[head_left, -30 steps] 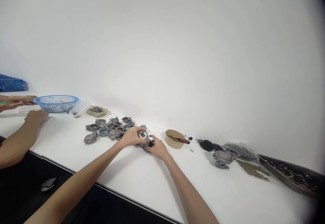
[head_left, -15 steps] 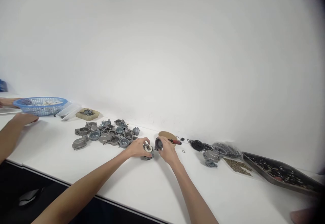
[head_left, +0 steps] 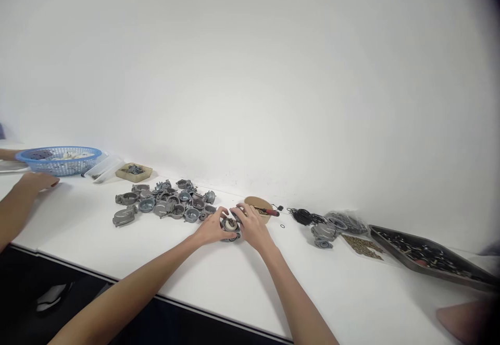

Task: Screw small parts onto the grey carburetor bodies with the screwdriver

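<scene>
In the head view my left hand (head_left: 212, 228) is closed around the side of a grey cast-metal carburetor body (head_left: 230, 236), which sits on the white table with a white ring-shaped float (head_left: 230, 224) showing on top. My right hand (head_left: 250, 226) grips a grey metal float bowl (head_left: 236, 212), tilted just above the float's right side; my fingers cover most of it. To the left lies a pile of grey metal bowls and housings (head_left: 177, 210). Behind my right hand stands a round tan dish (head_left: 258, 202), with a red-handled screwdriver (head_left: 269, 212) resting on it.
A small O-ring (head_left: 282, 226) and a heap of black rings (head_left: 307, 217) lie right, beside grey castings (head_left: 324, 234), brass pieces (head_left: 363, 246) and a dark tray (head_left: 414, 268). Left are a tan tray (head_left: 135, 177), a blue basket (head_left: 58, 168) and another person's hand (head_left: 39, 181).
My right hand has brought the float bowl left and up over the carburetor body, turning it from facing me to tilted over the float. My left hand stays on the body.
</scene>
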`<state>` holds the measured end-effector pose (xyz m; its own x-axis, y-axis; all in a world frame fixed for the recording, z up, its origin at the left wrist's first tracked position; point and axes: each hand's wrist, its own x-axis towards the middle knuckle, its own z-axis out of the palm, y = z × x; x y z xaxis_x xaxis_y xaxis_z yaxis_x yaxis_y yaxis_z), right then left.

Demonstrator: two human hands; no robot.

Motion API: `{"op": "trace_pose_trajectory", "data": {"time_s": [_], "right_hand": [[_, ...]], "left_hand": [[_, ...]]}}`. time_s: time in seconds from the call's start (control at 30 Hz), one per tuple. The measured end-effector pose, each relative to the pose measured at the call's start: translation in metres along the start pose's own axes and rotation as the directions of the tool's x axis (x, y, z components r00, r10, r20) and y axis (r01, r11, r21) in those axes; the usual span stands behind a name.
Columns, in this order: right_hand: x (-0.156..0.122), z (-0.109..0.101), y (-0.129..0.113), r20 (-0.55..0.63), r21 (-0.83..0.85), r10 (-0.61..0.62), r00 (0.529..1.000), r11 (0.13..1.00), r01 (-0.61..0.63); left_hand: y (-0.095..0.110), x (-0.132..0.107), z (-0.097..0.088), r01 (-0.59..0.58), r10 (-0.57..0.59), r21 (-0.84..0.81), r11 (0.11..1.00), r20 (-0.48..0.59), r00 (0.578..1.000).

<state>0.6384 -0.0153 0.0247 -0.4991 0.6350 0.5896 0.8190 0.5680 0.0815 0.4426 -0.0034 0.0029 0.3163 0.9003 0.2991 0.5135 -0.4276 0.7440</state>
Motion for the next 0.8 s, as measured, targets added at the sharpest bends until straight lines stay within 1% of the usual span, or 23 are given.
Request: {"op": "trace_pose_trajectory", "data": {"time_s": [0.13, 0.2, 0.27, 0.4, 0.53, 0.6, 0.67, 0.7, 0.73, 0.77, 0.8], "right_hand": [[0.000, 0.003, -0.005, 0.009, -0.080, -0.103, 0.995, 0.991, 0.103], [0.000, 0.003, -0.007, 0.019, -0.078, -0.143, 0.990, 0.986, 0.144], [0.000, 0.001, -0.010, 0.035, -0.061, -0.155, 0.987, 0.986, 0.157], [-0.003, -0.010, -0.015, 0.069, 0.032, -0.153, 0.986, 0.988, 0.151], [-0.008, -0.020, -0.016, 0.071, 0.200, -0.122, 0.990, 0.974, 0.106], [-0.007, -0.022, -0.011, 0.030, 0.270, -0.056, 0.998, 0.962, 0.045], [-0.003, -0.021, 0.002, -0.040, 0.296, 0.059, 0.997, 0.954, -0.045], [0.001, -0.019, 0.011, -0.067, 0.290, 0.132, 0.989, 0.951, -0.107], [0.006, -0.017, 0.022, -0.073, 0.267, 0.213, 0.974, 0.945, -0.186], [0.012, -0.015, 0.033, -0.048, 0.227, 0.298, 0.953, 0.933, -0.280], [0.018, -0.013, 0.044, 0.010, 0.159, 0.389, 0.921, 0.909, -0.386]], "left_hand": [[0.002, -0.003, 0.001, -0.023, 0.023, -0.058, 0.998, 0.007, 1.000], [0.002, -0.004, 0.000, -0.037, 0.037, -0.067, 0.997, 0.012, 0.999], [0.001, -0.005, -0.001, -0.052, 0.053, -0.064, 0.997, 0.023, 0.998], [0.000, -0.006, -0.002, -0.063, 0.065, -0.064, 0.996, 0.031, 0.997], [0.002, -0.008, -0.004, -0.076, 0.079, -0.075, 0.994, 0.039, 0.996], [0.004, -0.009, -0.006, -0.056, 0.059, -0.060, 0.997, 0.047, 0.997], [0.005, -0.010, -0.007, -0.019, 0.020, -0.014, 1.000, 0.054, 0.998], [0.005, -0.010, -0.008, -0.001, 0.000, 0.013, 1.000, 0.058, 0.998], [0.005, -0.010, -0.009, 0.014, -0.017, 0.036, 0.999, 0.061, 0.998], [0.004, -0.010, -0.009, 0.026, -0.029, 0.052, 0.998, 0.065, 0.997], [0.003, -0.010, -0.009, 0.032, -0.037, 0.062, 0.998, 0.069, 0.997]]}}
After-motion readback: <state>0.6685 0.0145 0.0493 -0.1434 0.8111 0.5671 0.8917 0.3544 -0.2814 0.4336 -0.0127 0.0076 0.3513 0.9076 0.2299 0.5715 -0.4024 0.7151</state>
